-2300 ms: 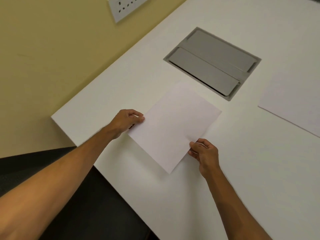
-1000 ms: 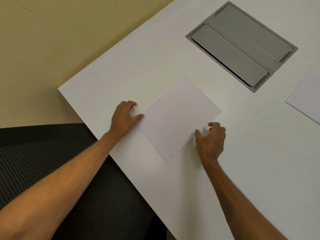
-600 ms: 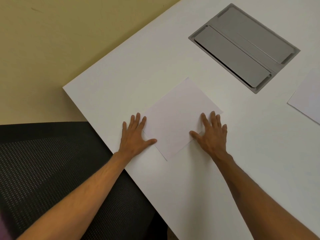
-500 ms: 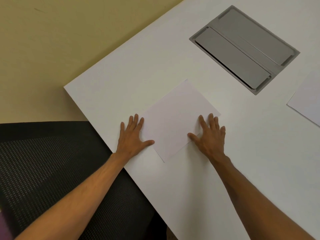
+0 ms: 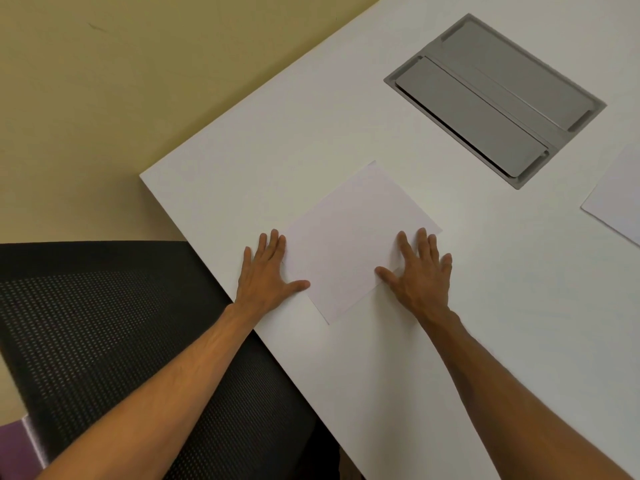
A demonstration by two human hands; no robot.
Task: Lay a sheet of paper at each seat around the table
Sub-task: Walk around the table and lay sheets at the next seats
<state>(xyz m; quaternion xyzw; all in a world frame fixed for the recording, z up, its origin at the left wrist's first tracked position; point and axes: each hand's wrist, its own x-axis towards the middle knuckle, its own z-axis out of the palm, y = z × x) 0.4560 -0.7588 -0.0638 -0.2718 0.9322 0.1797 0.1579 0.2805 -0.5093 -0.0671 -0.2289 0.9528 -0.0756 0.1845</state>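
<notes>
A white sheet of paper (image 5: pixel 349 237) lies flat on the white table (image 5: pixel 277 140), near the table's edge above a black mesh chair (image 5: pixel 104 327). My left hand (image 5: pixel 266 275) rests flat with fingers spread at the sheet's left edge, its thumb touching the paper. On the sheet's right edge my right hand (image 5: pixel 420 271) presses down flat, fingers apart. Neither hand grips anything. A second sheet (image 5: pixel 616 206) lies at the far right, partly cut off by the frame.
A grey recessed cable hatch (image 5: pixel 495 98) is set into the table beyond the sheet. A yellow wall (image 5: pixel 104 81) runs along the table's far left edge. A purple object (image 5: pixel 14 448) shows at the bottom left corner.
The sheet was held in both hands above the table, then set down. Both hands opened and flattened on its side edges; since half a second ago they have barely moved.
</notes>
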